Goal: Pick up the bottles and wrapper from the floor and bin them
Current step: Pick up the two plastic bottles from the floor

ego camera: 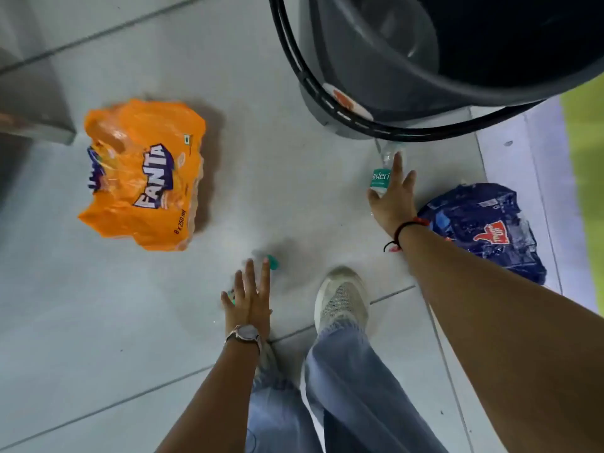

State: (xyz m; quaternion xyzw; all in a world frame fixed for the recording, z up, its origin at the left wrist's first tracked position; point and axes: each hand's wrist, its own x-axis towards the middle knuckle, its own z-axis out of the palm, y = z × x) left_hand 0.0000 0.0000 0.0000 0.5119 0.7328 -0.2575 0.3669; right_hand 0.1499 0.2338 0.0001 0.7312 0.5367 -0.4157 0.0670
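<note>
A clear Bisleri bottle with a green label lies on the pale floor just below the bin. My right hand hovers over its lower end with fingers spread; I cannot tell whether it touches. A second bottle shows only its green cap and a sliver beside my thumb, the rest hidden under my left hand, which is flat with fingers apart. An orange Fanta wrapper lies at the left. The dark grey bin stands open at the top right.
A crumpled blue Thums Up wrapper lies right of my right forearm. My white shoe and jeans legs stand between the hands. A grey block sits at the far left, and a raised ledge with a green strip runs along the right.
</note>
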